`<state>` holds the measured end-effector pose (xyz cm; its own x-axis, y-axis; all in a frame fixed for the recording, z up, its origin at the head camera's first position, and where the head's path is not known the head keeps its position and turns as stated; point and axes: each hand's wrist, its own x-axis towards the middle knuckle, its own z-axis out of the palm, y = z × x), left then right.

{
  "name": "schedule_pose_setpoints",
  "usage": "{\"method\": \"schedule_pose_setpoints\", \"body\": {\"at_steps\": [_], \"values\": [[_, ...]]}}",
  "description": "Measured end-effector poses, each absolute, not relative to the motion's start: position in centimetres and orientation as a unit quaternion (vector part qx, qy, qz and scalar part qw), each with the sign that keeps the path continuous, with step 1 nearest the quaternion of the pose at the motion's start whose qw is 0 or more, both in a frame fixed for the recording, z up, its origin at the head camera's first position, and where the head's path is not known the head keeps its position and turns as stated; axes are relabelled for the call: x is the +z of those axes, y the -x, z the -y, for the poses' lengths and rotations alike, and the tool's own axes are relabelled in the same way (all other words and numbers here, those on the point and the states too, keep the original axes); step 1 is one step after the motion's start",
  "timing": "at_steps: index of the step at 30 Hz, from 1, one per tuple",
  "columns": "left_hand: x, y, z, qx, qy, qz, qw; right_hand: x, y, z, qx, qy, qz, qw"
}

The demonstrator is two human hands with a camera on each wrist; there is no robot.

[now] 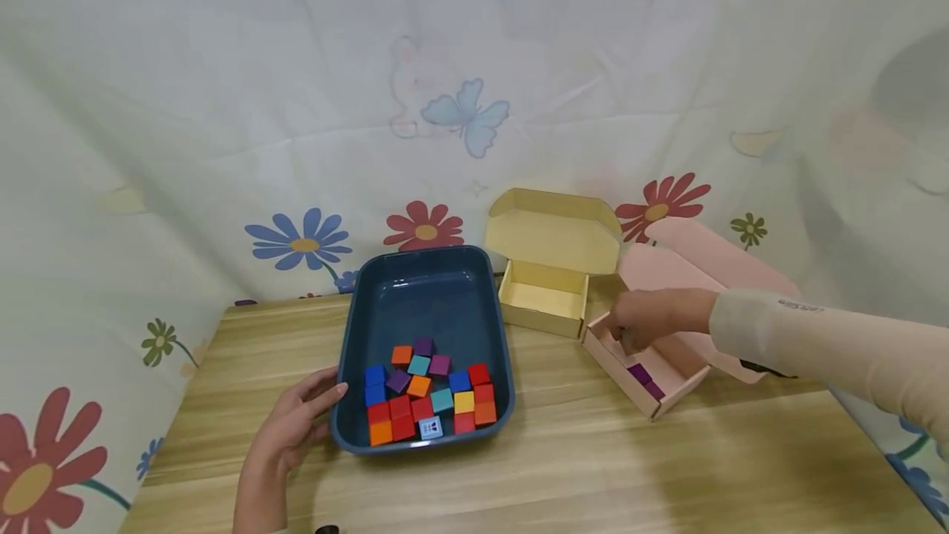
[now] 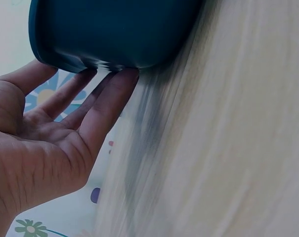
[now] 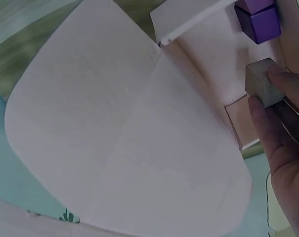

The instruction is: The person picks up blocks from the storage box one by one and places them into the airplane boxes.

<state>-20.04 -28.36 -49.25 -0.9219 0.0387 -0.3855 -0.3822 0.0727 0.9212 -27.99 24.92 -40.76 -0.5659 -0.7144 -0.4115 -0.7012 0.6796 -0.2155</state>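
My left hand (image 1: 296, 414) holds the left side of a dark blue tray (image 1: 430, 287), thumb at the rim and fingertips against its outer wall in the left wrist view. Many coloured cubes (image 1: 400, 409), among them red, orange, blue, teal and purple, lie in the tray's near half. Over an open pink cardboard box (image 1: 619, 365) is my right hand (image 1: 656, 316). Between thumb and fingers it pinches a pale greyish cube (image 3: 263, 83), hidden by the hand in the head view. Purple cubes (image 3: 260, 22) sit at the near end of this box.
An open yellow cardboard box (image 1: 541, 316) stands between the tray and the pink box, its lid raised. The pink lid (image 3: 134, 128) leans back beyond the right hand. A flowered curtain (image 1: 474, 23) hangs behind the wooden table (image 1: 593, 476).
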Motion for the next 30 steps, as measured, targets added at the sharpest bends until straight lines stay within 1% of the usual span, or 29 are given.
{"method": "schedule_pose_setpoints", "body": {"at_steps": [11, 14, 18, 21, 28, 30], "values": [[-49.1, 19.8, 28.5, 0.672, 0.139, -0.708, 0.164, -42.9, 27.7, -25.0, -0.056, 0.402, -0.864, 0.299], [-49.0, 19.9, 28.5, 0.673, 0.133, -0.709, 0.163, -42.9, 27.7, -25.2, -0.076, 0.377, -0.867, 0.318], [-49.0, 19.8, 28.5, 0.672, 0.133, -0.71, 0.164, -42.6, 27.1, -25.6, -0.055, 0.365, -0.874, 0.314], [-49.1, 19.8, 28.5, 0.673, 0.135, -0.708, 0.163, -42.3, 26.8, -25.5, -0.046, 0.376, -0.875, 0.302], [-49.2, 20.0, 28.5, 0.678, 0.133, -0.706, 0.158, -42.2, 26.4, -24.9, -0.115, 0.321, -0.875, 0.343], [-49.2, 20.0, 28.5, 0.676, 0.132, -0.708, 0.158, -42.1, 26.3, -24.7, -0.115, 0.316, -0.879, 0.339]]}}
